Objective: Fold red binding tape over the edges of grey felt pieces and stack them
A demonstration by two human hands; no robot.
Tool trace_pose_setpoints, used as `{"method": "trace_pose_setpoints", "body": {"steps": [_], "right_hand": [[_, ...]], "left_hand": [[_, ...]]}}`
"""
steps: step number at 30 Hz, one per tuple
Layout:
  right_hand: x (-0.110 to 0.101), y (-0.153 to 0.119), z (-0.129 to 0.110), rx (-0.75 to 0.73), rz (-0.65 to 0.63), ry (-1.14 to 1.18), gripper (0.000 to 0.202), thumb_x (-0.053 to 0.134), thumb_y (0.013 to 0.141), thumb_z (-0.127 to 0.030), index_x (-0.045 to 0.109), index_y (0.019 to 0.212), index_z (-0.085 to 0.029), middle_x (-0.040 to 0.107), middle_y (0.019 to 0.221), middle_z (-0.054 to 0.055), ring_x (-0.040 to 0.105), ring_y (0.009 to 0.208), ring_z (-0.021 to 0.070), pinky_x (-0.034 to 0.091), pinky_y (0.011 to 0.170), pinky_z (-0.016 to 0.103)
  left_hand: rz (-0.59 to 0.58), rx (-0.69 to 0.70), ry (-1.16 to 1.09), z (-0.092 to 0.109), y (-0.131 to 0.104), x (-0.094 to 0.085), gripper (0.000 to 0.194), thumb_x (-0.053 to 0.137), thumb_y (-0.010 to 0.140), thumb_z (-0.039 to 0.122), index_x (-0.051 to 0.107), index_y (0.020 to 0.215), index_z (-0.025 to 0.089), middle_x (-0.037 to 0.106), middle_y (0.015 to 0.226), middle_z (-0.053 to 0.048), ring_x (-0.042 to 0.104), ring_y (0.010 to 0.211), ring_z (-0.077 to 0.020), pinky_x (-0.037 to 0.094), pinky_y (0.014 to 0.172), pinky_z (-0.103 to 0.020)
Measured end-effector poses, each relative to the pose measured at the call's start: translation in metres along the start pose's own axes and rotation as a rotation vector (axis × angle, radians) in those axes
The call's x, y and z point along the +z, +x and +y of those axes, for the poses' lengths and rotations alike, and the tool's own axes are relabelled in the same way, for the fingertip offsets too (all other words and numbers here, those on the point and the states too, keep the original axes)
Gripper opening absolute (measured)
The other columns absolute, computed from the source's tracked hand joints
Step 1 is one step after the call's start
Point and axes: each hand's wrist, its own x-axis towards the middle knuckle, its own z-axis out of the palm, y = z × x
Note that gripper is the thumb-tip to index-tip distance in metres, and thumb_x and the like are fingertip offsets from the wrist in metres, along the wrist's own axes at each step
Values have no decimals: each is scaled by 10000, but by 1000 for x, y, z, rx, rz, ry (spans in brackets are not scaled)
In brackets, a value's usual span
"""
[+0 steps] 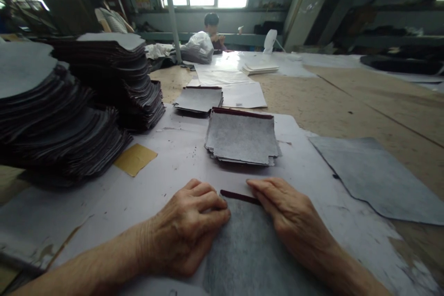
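A grey sheet (248,249) with a dark red strip (240,196) along its far edge lies in front of me. My left hand (194,224) rests at its upper left corner, fingers curled together against the edge; what is under them is hidden. On the strip's right end lies my right hand (289,212), its fingers extended flat and close together over the sheet. Just beyond both hands sits a stack of grey pieces (243,136) with a dark red far edge. A smaller similar stack (199,98) is behind it.
Tall piles of dark pieces (69,134) (121,78) stand at the left, beside a yellow square (136,159). A large grey sheet (381,178) lies at the right. Across the table is a person (212,32); another person (113,18) is at the back left.
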Motion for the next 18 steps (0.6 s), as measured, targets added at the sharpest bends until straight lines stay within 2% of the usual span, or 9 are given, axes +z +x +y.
{"method": "trace_pose_setpoints", "body": {"steps": [3,6,8,11,13,14,16,18], "right_hand": [[4,2,-5,33,-46,-78,126,467,873,-152,593,875,-164,553,844,47,500,819,182,434,722,334],[7,2,-13,64,-91,-115,51,529,806,-101,548,802,-148,528,793,46,472,772,185,396,674,321],[8,0,-18,62,-95,-92,95,530,771,-54,515,768,-148,521,779,37,458,753,172,379,660,301],[8,-4,-25,-25,-47,-61,123,483,753,-20,486,761,-143,516,794,37,452,772,156,379,684,280],[11,-4,-29,-109,-29,-90,72,483,766,-64,485,774,-135,518,801,40,458,768,147,385,693,269],[13,-4,-29,-144,-40,-126,24,501,784,-112,491,791,-133,523,804,39,461,757,146,386,689,268],[17,-2,-30,-207,-85,-237,74,522,818,-215,507,823,-143,537,798,24,462,721,149,376,655,278],[20,-1,-31,-254,-144,-335,87,517,825,-254,517,828,-167,546,782,3,454,686,155,349,602,291]], "left_hand": [[18,-11,-8,-1,-1,-1,273,462,791,76,581,1029,133,593,968,-76,511,841,-189,411,753,-385],[135,-15,37,-5,-1,1,271,468,840,121,556,1095,148,545,1096,-99,499,956,-203,423,813,-396],[210,-9,104,-8,0,5,324,462,864,143,497,1186,142,526,1136,-120,489,1002,-212,435,824,-389],[212,76,153,-16,-2,10,317,446,878,136,479,1194,135,600,971,-90,540,850,-174,456,718,-310],[192,123,157,-22,-4,13,272,427,884,123,508,1143,148,618,833,-49,543,717,-142,436,634,-265],[198,129,163,-25,-6,14,254,411,891,127,522,1118,151,614,788,-38,538,682,-134,426,615,-257],[241,174,182,-30,-8,15,234,402,894,142,549,1075,150,609,747,-31,539,657,-128,424,617,-254],[300,254,199,-32,-10,14,207,429,882,154,575,1028,144,613,737,-34,552,655,-127,434,639,-251]]}}
